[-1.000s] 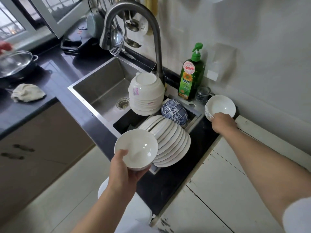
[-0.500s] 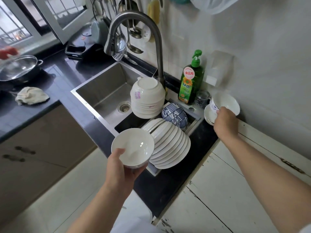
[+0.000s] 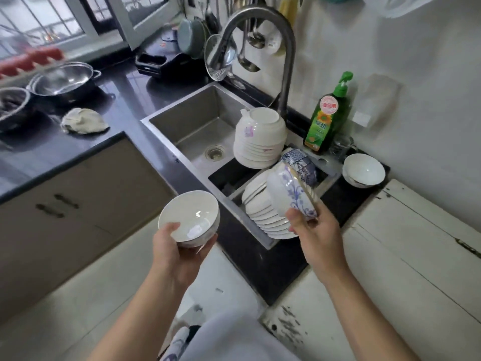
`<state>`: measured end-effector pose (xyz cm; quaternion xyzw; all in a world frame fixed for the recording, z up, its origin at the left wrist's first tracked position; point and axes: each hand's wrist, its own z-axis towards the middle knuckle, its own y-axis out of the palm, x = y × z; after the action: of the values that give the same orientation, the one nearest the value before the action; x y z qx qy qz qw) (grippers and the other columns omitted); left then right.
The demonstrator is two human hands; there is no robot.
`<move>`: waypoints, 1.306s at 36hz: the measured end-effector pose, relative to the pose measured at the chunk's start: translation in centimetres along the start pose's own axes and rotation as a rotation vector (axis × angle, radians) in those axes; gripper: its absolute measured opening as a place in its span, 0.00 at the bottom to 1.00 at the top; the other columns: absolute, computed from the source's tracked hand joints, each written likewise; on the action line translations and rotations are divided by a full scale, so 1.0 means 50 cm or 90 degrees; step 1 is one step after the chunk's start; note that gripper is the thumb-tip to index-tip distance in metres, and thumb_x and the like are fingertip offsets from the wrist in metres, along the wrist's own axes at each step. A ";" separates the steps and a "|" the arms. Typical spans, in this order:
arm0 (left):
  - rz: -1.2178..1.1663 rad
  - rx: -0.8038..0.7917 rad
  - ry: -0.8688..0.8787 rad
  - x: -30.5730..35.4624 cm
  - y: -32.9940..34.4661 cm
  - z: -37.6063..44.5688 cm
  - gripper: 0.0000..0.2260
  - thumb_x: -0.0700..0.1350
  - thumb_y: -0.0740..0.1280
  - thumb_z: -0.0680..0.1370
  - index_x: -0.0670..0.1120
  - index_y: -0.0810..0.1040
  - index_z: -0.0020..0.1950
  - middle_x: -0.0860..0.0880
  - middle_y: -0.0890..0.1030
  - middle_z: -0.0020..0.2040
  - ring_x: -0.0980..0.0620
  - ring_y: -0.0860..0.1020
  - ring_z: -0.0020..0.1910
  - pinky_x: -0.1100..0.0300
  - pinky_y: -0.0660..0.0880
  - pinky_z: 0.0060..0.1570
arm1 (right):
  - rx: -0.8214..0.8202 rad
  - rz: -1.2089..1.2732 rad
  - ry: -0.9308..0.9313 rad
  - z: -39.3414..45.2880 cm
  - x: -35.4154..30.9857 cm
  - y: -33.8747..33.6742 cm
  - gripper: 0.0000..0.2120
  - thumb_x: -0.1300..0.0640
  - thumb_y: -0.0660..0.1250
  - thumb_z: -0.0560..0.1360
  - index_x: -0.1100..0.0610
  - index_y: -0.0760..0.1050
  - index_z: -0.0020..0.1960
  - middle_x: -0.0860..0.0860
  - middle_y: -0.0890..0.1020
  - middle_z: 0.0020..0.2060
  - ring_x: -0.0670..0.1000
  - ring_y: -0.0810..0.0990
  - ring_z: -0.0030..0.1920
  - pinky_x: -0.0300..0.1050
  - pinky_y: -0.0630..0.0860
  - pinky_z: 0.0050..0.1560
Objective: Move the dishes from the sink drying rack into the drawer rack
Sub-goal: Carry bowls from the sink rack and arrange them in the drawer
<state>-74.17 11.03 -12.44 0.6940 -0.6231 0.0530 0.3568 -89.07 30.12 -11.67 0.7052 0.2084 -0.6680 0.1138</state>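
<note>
1. Over the sink drying rack (image 3: 263, 204), the left hand (image 3: 174, 246) cups a white bowl (image 3: 188, 217), thumb on its rim and fingers curled beneath.
2. The right hand (image 3: 315, 230) pinches a blue-patterned bowl (image 3: 289, 196) by its rim, tilted steeply on edge above the row of white plates (image 3: 260, 212).
3. Still in the rack: the plates, a stack of upturned white bowls (image 3: 260, 136) and another patterned bowl (image 3: 299, 162); one white bowl (image 3: 364, 171) sits on the worktop (image 3: 260, 259). The drawer rack is not in view.
4. Risk: the rim pinch looks thin; a damp glaze could let the tilted bowl slip onto the plates and chip them.
5. With both hands full, a knock against the worktop edge seems possible.
</note>
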 end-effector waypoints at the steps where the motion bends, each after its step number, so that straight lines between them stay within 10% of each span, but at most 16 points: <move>1: -0.007 0.011 0.004 0.015 -0.025 -0.006 0.20 0.42 0.60 0.78 0.47 0.71 0.70 0.37 0.77 0.65 0.34 0.79 0.60 0.38 0.78 0.57 | -0.036 0.009 -0.009 -0.003 -0.005 0.028 0.26 0.43 0.71 0.70 0.55 0.77 0.63 0.46 0.84 0.53 0.44 0.84 0.51 0.36 0.81 0.48; 8: -0.076 0.102 0.062 0.123 -0.230 -0.070 0.20 0.41 0.59 0.78 0.47 0.73 0.71 0.38 0.78 0.64 0.36 0.81 0.56 0.37 0.77 0.58 | -0.194 -0.066 -0.071 -0.039 0.005 0.212 0.27 0.27 0.70 0.68 0.43 0.76 0.58 0.50 0.75 0.60 0.51 0.83 0.54 0.45 0.82 0.52; 12: -0.129 0.133 0.108 0.189 -0.361 -0.112 0.20 0.40 0.59 0.78 0.47 0.73 0.70 0.38 0.79 0.63 0.35 0.82 0.55 0.36 0.75 0.61 | -0.247 -0.079 -0.118 -0.084 -0.001 0.318 0.17 0.31 0.70 0.68 0.35 0.74 0.52 0.47 0.72 0.66 0.38 0.77 0.62 0.35 0.75 0.59; 15: -0.176 0.167 0.125 0.230 -0.466 -0.136 0.19 0.40 0.59 0.78 0.48 0.74 0.69 0.38 0.79 0.64 0.36 0.82 0.56 0.37 0.77 0.57 | -0.299 -0.058 -0.084 -0.143 -0.017 0.403 0.24 0.31 0.72 0.68 0.38 0.72 0.60 0.43 0.77 0.64 0.40 0.79 0.62 0.39 0.79 0.57; 20: -0.254 0.188 0.140 0.308 -0.633 -0.166 0.17 0.39 0.60 0.77 0.47 0.76 0.66 0.38 0.79 0.64 0.34 0.80 0.59 0.38 0.78 0.54 | -0.369 -0.035 -0.061 -0.243 -0.044 0.578 0.09 0.47 0.75 0.72 0.43 0.79 0.50 0.30 0.83 0.42 0.34 0.82 0.43 0.28 0.76 0.45; 31: -0.292 0.192 0.172 0.538 -1.054 -0.240 0.16 0.39 0.62 0.77 0.47 0.75 0.65 0.37 0.78 0.63 0.34 0.80 0.59 0.37 0.79 0.53 | -0.446 -0.088 0.026 -0.560 0.007 0.991 0.09 0.55 0.75 0.75 0.51 0.82 0.55 0.47 0.87 0.46 0.52 0.85 0.49 0.49 0.79 0.54; 47: -0.519 0.381 0.215 0.767 -1.500 -0.231 0.12 0.40 0.63 0.78 0.46 0.76 0.62 0.39 0.80 0.61 0.36 0.80 0.58 0.37 0.78 0.55 | -0.740 -0.270 -0.007 -0.737 0.026 1.543 0.23 0.59 0.82 0.67 0.53 0.65 0.42 0.47 0.75 0.39 0.42 0.70 0.32 0.32 0.64 0.30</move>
<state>6.15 -16.53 -16.23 0.9331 -0.1944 0.1962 0.2304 -21.65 -21.98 -19.07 0.4676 0.6731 -0.4573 0.3452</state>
